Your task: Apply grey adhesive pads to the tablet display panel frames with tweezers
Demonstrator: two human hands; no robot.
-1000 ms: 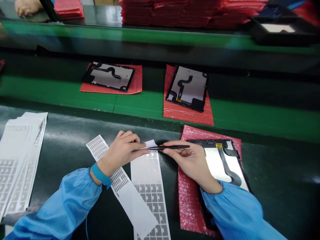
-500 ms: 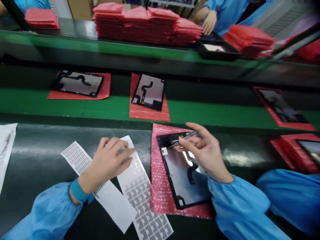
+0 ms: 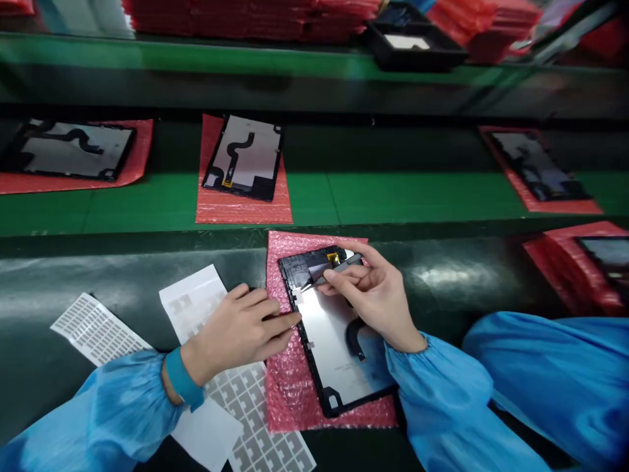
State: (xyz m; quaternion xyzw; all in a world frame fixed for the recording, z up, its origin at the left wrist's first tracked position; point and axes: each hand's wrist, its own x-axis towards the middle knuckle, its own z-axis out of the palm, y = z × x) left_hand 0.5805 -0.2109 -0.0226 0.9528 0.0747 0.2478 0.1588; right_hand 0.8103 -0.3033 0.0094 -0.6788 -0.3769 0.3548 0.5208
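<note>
My right hand pinches dark tweezers. Their tips reach a small pale sticker at the left edge of a display panel. The panel lies back side up on a pink bubble-wrap bag, with a curved black ribbon cable on it. My left hand is open, fingers stretched toward the panel's left edge; fingertip contact is hard to make out. Under and beside that hand lie a sheet of grey die-cut stickers and a second sheet of small rectangular labels.
On the green conveyor belt lie more panels on red bags. A stack of red bags with a panel is at right, near a blue sleeve. A black tray stands on the shelf behind.
My left hand has moved right, from above the sticker sheet to the panel's left edge. The tweezer tips remain near the pale sticker. The view has tilted down, and belt panels appear farther left.
</note>
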